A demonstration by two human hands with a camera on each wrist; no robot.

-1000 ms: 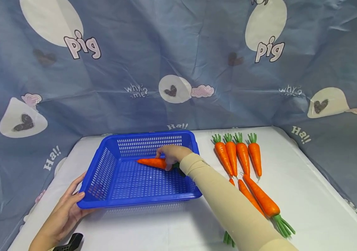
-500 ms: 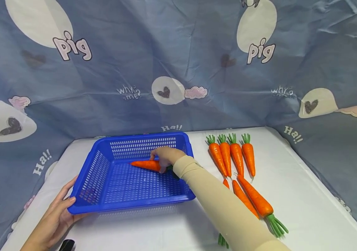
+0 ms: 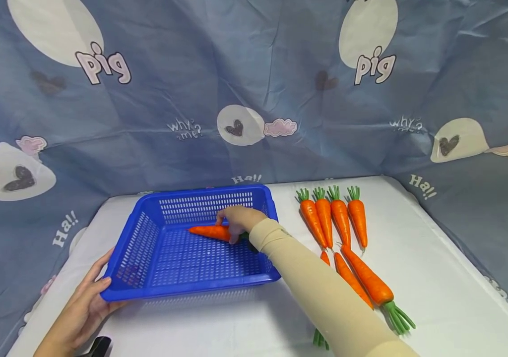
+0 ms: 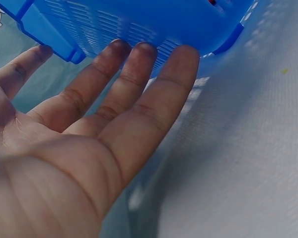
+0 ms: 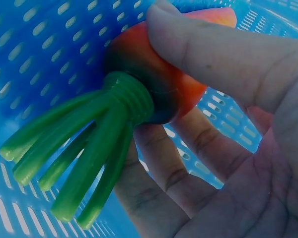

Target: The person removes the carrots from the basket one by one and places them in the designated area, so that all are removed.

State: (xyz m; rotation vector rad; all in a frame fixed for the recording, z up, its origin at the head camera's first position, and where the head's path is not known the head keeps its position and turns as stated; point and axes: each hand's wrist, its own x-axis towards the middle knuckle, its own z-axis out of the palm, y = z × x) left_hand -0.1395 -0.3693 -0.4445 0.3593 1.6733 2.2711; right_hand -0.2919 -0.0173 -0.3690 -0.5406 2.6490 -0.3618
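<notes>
In the head view, my right hand point(image 3: 240, 220) reaches into a blue plastic basket point(image 3: 191, 288) and grips an orange carrot point(image 3: 209, 231) by its thick end. The right wrist view shows the thumb over the carrot point(image 5: 139, 54) and fingers beneath; its green stalks point(image 5: 89, 144) stick out past the hand. The carrot lies across the basket, tip leftward. At the basket's front left corner my left hand point(image 3: 80, 310) touches the rim with its thumb. Its nearly straight fingers point(image 4: 139, 109) reach the slotted outer wall in the left wrist view.
Right of the basket, several more carrots point(image 3: 340, 218) lie in two rows on the white table point(image 3: 423, 267). My right sleeve point(image 3: 307, 282) partly covers one front-row carrot point(image 3: 319, 339). A blue printed cloth point(image 3: 245, 74) hangs behind the table.
The whole head view has shifted slightly with the camera. Both hands, the carrot and the basket keep the same places relative to one another.
</notes>
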